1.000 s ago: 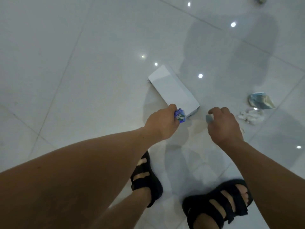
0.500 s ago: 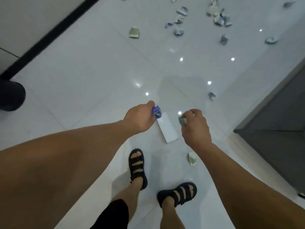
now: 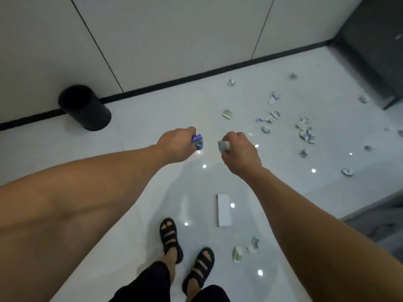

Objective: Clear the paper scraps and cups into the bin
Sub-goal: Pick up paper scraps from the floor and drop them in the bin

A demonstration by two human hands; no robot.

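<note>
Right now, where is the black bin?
In the head view, the black bin stands upper left against the dark skirting, beyond and left of the left hand.

One bin (image 3: 85,107); one white box (image 3: 224,211); one blue scrap (image 3: 197,142) in left hand (image 3: 174,144), one pale scrap (image 3: 222,146) in right hand (image 3: 241,153); three near scraps (image 3: 237,254) by feet; over a dozen far scraps (image 3: 305,131)

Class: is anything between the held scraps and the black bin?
Nothing visible does. Bare floor separates the bin from the blue scrap in the left hand and the pale scrap in the right hand.
</note>
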